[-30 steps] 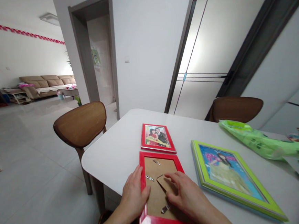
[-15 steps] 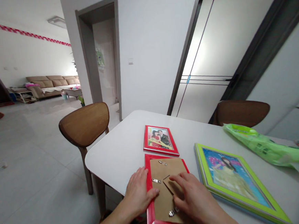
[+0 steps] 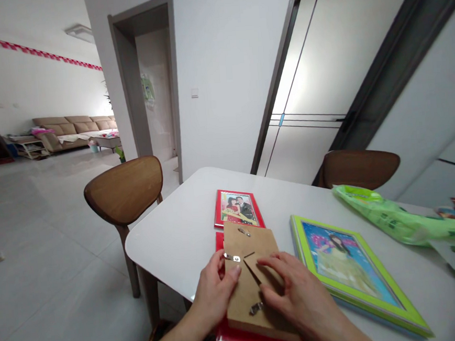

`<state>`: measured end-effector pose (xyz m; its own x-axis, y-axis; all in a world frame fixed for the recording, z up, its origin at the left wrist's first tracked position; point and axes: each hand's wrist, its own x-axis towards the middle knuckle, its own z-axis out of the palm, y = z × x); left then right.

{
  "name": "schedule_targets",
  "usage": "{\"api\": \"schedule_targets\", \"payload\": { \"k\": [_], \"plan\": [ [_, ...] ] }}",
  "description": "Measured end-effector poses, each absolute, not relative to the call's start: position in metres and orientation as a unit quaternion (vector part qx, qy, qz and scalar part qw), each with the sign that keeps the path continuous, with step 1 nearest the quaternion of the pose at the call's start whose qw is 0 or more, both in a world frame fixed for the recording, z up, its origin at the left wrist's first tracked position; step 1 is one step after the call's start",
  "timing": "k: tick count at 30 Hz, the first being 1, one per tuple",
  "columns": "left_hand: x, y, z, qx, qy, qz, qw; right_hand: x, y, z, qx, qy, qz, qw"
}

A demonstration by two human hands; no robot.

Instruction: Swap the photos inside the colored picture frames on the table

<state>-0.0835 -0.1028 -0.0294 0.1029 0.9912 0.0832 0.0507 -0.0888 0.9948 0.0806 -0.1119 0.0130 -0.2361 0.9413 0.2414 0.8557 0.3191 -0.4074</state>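
A brown backing board (image 3: pixel 247 295) with metal clips and a flap stand is raised out of a red picture frame (image 3: pixel 240 336), which shows beneath it. My left hand (image 3: pixel 215 289) grips the board's left edge, thumb on top and fingers curled at the side. Over the flap stand (image 3: pixel 261 273) lies my right hand (image 3: pixel 296 291), thumb and fingertips closed on it. Just beyond the board is a smaller red photo frame (image 3: pixel 238 207) with a picture of a couple. A green photo frame (image 3: pixel 355 265) lies face up to the right.
Everything rests on a white table (image 3: pixel 170 238) with rounded corners. A green plastic bag (image 3: pixel 404 219) lies at the right. One wooden chair (image 3: pixel 127 191) stands on the left, another chair (image 3: pixel 361 168) behind the table.
The backing board has come up out of the red frame and now overlaps the near edge of the small red frame. My left hand has moved from the frame's rim onto the board.
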Motion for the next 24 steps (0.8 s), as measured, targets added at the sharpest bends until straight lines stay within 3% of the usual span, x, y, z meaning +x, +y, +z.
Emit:
{"api": "schedule_targets", "payload": {
  "k": [2, 4, 11, 17, 20, 24],
  "plan": [
    [-0.085, -0.099, -0.024, 0.486, 0.441, 0.499, 0.566, 0.077, -0.111, 0.01, -0.562, -0.778, 0.107, 0.261],
    [-0.1, -0.093, -0.024, 0.457, 0.464, 0.502, 0.569, 0.084, -0.109, 0.001, -0.569, -0.764, 0.121, 0.277],
    [-0.193, -0.082, -0.049, 0.454, 0.573, 0.468, 0.496, 0.13, -0.113, -0.051, -0.707, -0.683, 0.11, 0.145],
    [-0.22, -0.074, -0.06, 0.52, 0.644, 0.439, 0.349, 0.122, -0.108, -0.051, -0.725, -0.652, 0.148, 0.165],
    [-0.208, -0.078, -0.05, 0.553, 0.652, 0.448, 0.263, 0.12, -0.106, -0.043, -0.733, -0.598, 0.219, 0.241],
    [-0.152, -0.105, -0.034, 0.65, 0.595, 0.418, 0.222, 0.115, -0.112, -0.027, -0.629, -0.402, 0.519, 0.416]
  ]
}}
